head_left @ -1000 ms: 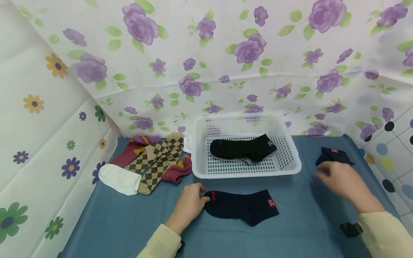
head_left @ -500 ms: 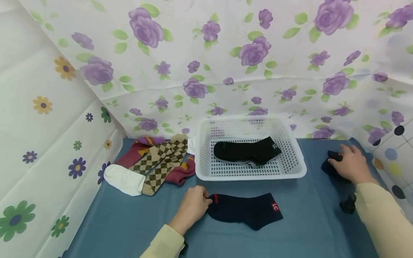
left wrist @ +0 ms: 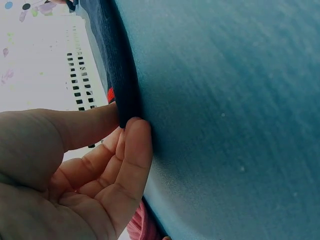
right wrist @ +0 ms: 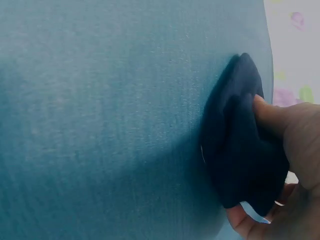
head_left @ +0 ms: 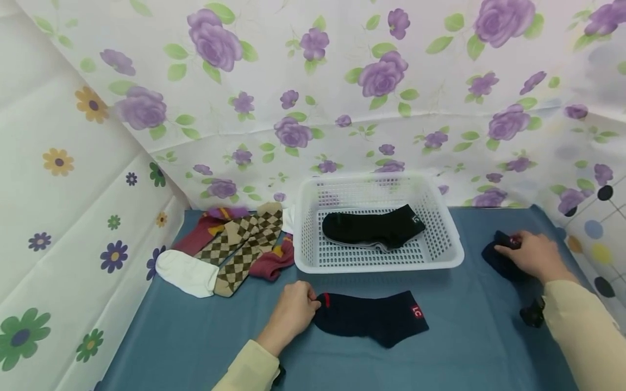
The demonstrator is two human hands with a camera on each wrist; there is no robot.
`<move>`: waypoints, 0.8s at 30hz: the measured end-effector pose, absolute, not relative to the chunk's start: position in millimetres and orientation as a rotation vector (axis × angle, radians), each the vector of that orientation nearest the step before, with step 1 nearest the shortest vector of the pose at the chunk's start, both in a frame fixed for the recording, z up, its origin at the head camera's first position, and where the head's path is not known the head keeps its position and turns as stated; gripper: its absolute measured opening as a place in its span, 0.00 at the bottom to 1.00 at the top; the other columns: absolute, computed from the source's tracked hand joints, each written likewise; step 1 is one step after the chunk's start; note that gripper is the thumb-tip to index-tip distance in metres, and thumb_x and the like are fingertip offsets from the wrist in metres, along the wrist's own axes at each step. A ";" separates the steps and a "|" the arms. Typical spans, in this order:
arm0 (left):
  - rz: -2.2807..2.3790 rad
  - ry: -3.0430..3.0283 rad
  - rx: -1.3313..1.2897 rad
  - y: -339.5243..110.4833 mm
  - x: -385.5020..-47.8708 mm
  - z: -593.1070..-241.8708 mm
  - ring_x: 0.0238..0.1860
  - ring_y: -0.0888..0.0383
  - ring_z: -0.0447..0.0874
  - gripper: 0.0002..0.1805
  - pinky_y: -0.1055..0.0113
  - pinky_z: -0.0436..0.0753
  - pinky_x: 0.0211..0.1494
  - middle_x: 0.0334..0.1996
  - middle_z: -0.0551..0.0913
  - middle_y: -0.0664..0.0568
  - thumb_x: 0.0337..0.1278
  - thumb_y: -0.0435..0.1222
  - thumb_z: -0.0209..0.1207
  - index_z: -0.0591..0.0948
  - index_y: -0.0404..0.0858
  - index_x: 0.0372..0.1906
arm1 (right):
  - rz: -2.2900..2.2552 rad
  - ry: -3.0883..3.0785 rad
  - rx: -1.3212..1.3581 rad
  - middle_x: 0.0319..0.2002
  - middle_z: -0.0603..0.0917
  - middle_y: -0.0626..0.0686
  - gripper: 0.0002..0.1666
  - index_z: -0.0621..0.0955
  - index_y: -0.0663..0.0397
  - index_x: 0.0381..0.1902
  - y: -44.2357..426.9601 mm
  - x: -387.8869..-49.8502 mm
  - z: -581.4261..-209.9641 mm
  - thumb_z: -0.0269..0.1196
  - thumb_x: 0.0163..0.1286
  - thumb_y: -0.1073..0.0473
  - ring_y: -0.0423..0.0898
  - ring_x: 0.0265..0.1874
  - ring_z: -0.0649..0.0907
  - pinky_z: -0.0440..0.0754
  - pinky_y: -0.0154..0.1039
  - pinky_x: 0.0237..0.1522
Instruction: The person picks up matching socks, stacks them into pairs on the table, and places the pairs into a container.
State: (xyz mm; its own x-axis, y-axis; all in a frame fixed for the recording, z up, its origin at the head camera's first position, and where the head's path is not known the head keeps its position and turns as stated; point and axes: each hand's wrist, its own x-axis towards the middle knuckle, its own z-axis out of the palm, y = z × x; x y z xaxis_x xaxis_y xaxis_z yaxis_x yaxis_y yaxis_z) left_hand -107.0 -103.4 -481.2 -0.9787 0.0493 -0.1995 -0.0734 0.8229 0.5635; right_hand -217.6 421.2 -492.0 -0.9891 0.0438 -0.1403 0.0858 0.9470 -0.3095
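A navy sock [head_left: 369, 317] with a red LC label lies flat in front of the basket, its toe to the left. My left hand [head_left: 290, 309] pinches that toe between thumb and forefinger, as the left wrist view shows with the sock's dark edge [left wrist: 120, 65]. Over at the right side of the table, my right hand [head_left: 533, 255] grips a second navy sock [head_left: 501, 260], which is bunched up. In the right wrist view the thumb presses on the bunched sock [right wrist: 240, 145] while other fingers reach beneath it; part of it is hidden behind the hand.
A white plastic basket [head_left: 379, 267] stands at the back centre with black socks [head_left: 371, 228] inside. Left of it lie a white sock [head_left: 188, 273], brown checkered socks [head_left: 239, 260] and maroon socks [head_left: 271, 263]. Floral sheets [head_left: 288, 81] hang behind the blue tablecloth [head_left: 195, 336].
My right hand has reached the bunched navy sock at the right, taken hold of it and shifted it slightly. The left hand stays at the flat sock's toe.
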 end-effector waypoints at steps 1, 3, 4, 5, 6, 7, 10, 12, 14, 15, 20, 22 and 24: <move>0.879 2.801 -0.014 -103.3 -107.0 -481.0 0.17 0.61 0.71 0.12 0.68 0.69 0.19 0.15 0.74 0.54 0.50 0.34 0.65 0.75 0.43 0.19 | -0.478 2.966 0.097 0.46 0.72 0.77 0.49 0.68 0.77 0.54 420.3 -216.0 -491.0 0.53 0.63 0.31 0.72 0.44 0.69 0.65 0.66 0.44; 0.877 2.800 -0.011 -103.4 -107.5 -481.2 0.17 0.61 0.70 0.12 0.68 0.68 0.19 0.15 0.74 0.54 0.50 0.34 0.65 0.75 0.43 0.18 | -0.460 2.960 0.086 0.42 0.74 0.76 0.46 0.70 0.78 0.50 417.9 -214.1 -489.5 0.55 0.64 0.34 0.70 0.40 0.72 0.70 0.62 0.38; 0.877 2.801 -0.008 -103.4 -107.7 -481.3 0.16 0.61 0.70 0.12 0.67 0.68 0.19 0.15 0.73 0.54 0.50 0.34 0.65 0.75 0.43 0.18 | -0.447 2.956 0.070 0.40 0.75 0.76 0.43 0.71 0.78 0.48 416.6 -213.5 -489.1 0.56 0.64 0.36 0.68 0.37 0.74 0.72 0.60 0.34; 0.878 2.802 -0.004 -103.4 -107.7 -481.3 0.16 0.61 0.70 0.13 0.67 0.68 0.19 0.14 0.73 0.54 0.50 0.33 0.65 0.75 0.43 0.17 | -0.436 2.951 0.052 0.39 0.76 0.75 0.41 0.71 0.78 0.47 415.2 -213.3 -488.8 0.57 0.65 0.38 0.67 0.35 0.76 0.72 0.58 0.32; 0.876 2.806 0.000 -103.4 -107.7 -481.3 0.16 0.61 0.70 0.13 0.67 0.68 0.19 0.14 0.73 0.54 0.50 0.33 0.65 0.75 0.43 0.17 | -0.429 2.942 0.033 0.38 0.77 0.75 0.39 0.72 0.77 0.46 414.2 -213.3 -489.1 0.57 0.65 0.39 0.66 0.33 0.77 0.73 0.56 0.31; 0.877 2.805 0.002 -103.4 -107.5 -481.3 0.16 0.61 0.69 0.13 0.67 0.68 0.18 0.14 0.73 0.54 0.50 0.33 0.65 0.75 0.43 0.17 | -0.422 2.934 0.012 0.37 0.78 0.74 0.37 0.73 0.76 0.45 412.9 -213.3 -489.3 0.57 0.66 0.40 0.64 0.32 0.78 0.73 0.55 0.31; 0.880 2.802 -0.002 -103.0 -107.0 -481.3 0.16 0.60 0.70 0.12 0.67 0.68 0.19 0.14 0.73 0.54 0.50 0.33 0.65 0.75 0.42 0.17 | -0.416 2.920 -0.055 0.39 0.78 0.74 0.36 0.74 0.76 0.46 408.9 -212.0 -490.3 0.55 0.67 0.41 0.66 0.35 0.78 0.74 0.57 0.33; 0.876 2.799 -0.008 -103.0 -106.5 -481.5 0.17 0.60 0.70 0.12 0.67 0.68 0.19 0.15 0.74 0.54 0.50 0.33 0.65 0.76 0.42 0.18 | -0.426 2.935 -0.086 0.38 0.78 0.73 0.34 0.75 0.74 0.45 405.1 -209.7 -490.9 0.54 0.68 0.42 0.66 0.35 0.78 0.74 0.57 0.33; 0.869 2.800 -0.013 -103.0 -106.0 -481.5 0.17 0.60 0.71 0.11 0.67 0.69 0.20 0.15 0.74 0.54 0.49 0.33 0.66 0.77 0.42 0.18 | -0.442 2.963 -0.099 0.37 0.78 0.73 0.34 0.74 0.74 0.44 399.9 -204.8 -490.3 0.52 0.69 0.41 0.65 0.34 0.78 0.73 0.56 0.31; 0.863 2.802 -0.014 -103.0 -105.8 -481.7 0.18 0.60 0.71 0.11 0.67 0.69 0.20 0.15 0.74 0.54 0.49 0.33 0.66 0.77 0.42 0.17 | -0.464 2.975 -0.097 0.36 0.79 0.71 0.33 0.74 0.73 0.44 396.9 -201.4 -490.0 0.51 0.70 0.41 0.63 0.32 0.78 0.73 0.54 0.29; 0.849 2.807 -0.009 -103.5 -105.2 -482.5 0.17 0.60 0.70 0.13 0.67 0.68 0.19 0.14 0.74 0.54 0.48 0.33 0.66 0.76 0.43 0.15 | -0.626 2.943 -0.089 0.33 0.77 0.64 0.34 0.68 0.69 0.48 376.1 -177.8 -479.5 0.43 0.73 0.38 0.50 0.24 0.75 0.69 0.40 0.22; 0.853 2.805 -0.005 -103.7 -105.0 -482.0 0.16 0.60 0.69 0.14 0.67 0.67 0.18 0.13 0.72 0.55 0.49 0.33 0.66 0.75 0.43 0.15 | -0.680 2.931 -0.100 0.34 0.76 0.63 0.35 0.66 0.68 0.51 367.9 -168.2 -472.8 0.41 0.73 0.38 0.48 0.24 0.75 0.69 0.39 0.22; 0.859 2.802 -0.004 -103.7 -105.1 -480.7 0.14 0.60 0.68 0.16 0.67 0.66 0.17 0.11 0.70 0.55 0.49 0.33 0.66 0.74 0.43 0.13 | -0.721 2.944 -0.108 0.36 0.77 0.63 0.35 0.65 0.66 0.53 361.1 -159.2 -465.5 0.40 0.73 0.37 0.48 0.25 0.76 0.69 0.39 0.22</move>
State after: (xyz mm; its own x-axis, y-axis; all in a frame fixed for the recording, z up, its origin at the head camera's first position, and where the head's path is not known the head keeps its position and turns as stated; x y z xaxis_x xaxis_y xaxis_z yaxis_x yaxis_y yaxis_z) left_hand -105.1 -103.7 -480.7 -0.9778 0.0591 -0.2010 -0.0638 0.8300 0.5541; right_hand -159.2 361.1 -465.5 -0.9916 -0.0947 -0.0884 -0.0431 0.8847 -0.4642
